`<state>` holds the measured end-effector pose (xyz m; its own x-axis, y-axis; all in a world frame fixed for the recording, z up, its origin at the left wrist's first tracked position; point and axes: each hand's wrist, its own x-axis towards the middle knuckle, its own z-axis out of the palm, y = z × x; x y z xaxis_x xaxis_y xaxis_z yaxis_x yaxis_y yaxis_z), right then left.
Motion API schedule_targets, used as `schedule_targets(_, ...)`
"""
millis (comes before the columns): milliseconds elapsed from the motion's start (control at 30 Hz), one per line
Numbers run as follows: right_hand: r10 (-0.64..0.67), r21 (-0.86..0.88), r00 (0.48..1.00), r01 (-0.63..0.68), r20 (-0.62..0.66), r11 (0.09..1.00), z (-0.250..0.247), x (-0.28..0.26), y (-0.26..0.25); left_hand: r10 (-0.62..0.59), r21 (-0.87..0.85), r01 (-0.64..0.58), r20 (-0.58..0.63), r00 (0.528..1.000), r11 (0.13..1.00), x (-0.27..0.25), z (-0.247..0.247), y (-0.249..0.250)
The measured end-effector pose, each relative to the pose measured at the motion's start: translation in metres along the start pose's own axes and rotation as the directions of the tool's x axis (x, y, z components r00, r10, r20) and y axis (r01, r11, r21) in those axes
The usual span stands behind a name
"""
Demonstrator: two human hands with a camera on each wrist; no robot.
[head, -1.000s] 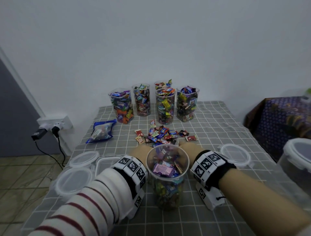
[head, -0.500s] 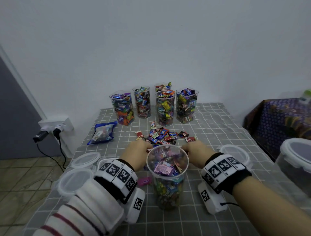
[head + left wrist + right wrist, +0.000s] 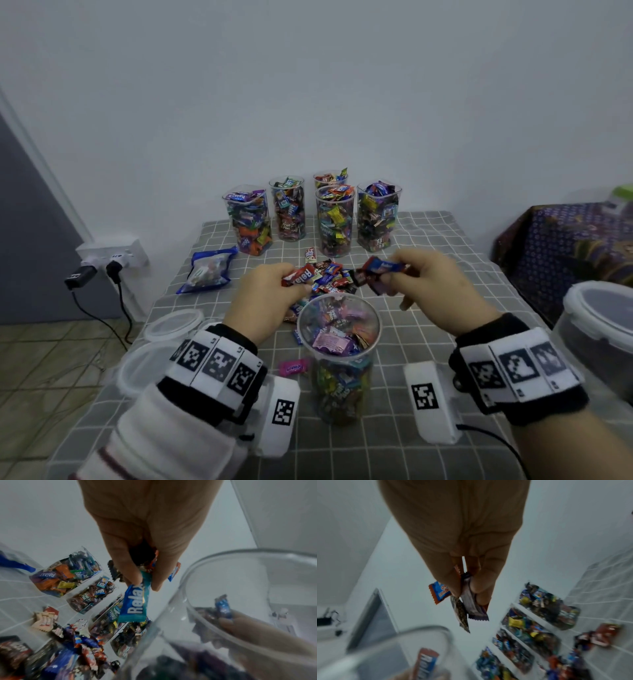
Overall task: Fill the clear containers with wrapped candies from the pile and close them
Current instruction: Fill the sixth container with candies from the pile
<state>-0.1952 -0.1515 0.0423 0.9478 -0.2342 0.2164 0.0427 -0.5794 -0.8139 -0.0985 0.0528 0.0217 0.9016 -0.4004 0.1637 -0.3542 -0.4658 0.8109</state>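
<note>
A clear container (image 3: 378,325) stands in front of me, nearly full of wrapped candies. Behind it lies the loose candy pile (image 3: 330,274) on the grey checked cloth. My left hand (image 3: 301,284) hovers left of the rim and pinches a few candies (image 3: 299,275); the left wrist view shows a teal Relax candy (image 3: 133,607) hanging from the left hand (image 3: 145,584) beside the container rim (image 3: 188,572). My right hand (image 3: 387,277) is lifted right of the pile and grips several candies (image 3: 380,269); these candies (image 3: 471,607) stick out of the right hand (image 3: 467,591).
Several filled, lidless containers (image 3: 335,222) stand at the back by the wall. Loose clear lids (image 3: 173,325) lie at the left, with a blue bag (image 3: 207,270) beyond them. A pink candy (image 3: 293,367) lies beside the front container. A big lidded tub (image 3: 603,329) stands at the right edge.
Both hands were down on the pile behind the container. They have lifted off it, each with candies in its fingers, and now hang either side of the container's mouth.
</note>
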Motion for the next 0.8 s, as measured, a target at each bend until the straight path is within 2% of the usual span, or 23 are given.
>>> schedule_targets(67,-0.059,0.107,0.997,0.063,-0.041,0.992,-0.003,-0.007,-0.01,0.014,-0.048,-0.016,-0.036,0.999,0.999,-0.002,-0.003,0.003)
schedule_targets(167,-0.124,0.178,0.992,0.122,-0.005,0.976,-0.002,-0.017,-0.022,0.021,-0.129,-0.029,-0.07,0.997,0.991,-0.007,-0.007,0.009)
schedule_targets(367,-0.213,-0.103,0.976,0.217,0.052,0.971,0.016,-0.03,-0.027,0.041,-0.215,-0.062,-0.102,0.994,0.975,-0.013,-0.01,0.013)
schedule_targets(567,-0.224,-0.14,0.973,0.23,0.055,0.963,0.021,-0.037,-0.029,0.028,-0.294,-0.055,-0.096,0.995,0.954,-0.017,-0.012,0.014)
schedule_targets(700,-0.254,-0.03,0.967,0.254,-0.013,0.967,0.023,-0.043,-0.022,0.042,-0.331,-0.077,-0.112,0.993,0.941,-0.018,-0.012,0.017)
schedule_targets(800,-0.201,0.108,0.979,0.204,-0.035,0.973,0.03,-0.049,-0.012,0.071,-0.356,-0.118,-0.144,0.987,0.927,-0.02,-0.014,0.022)
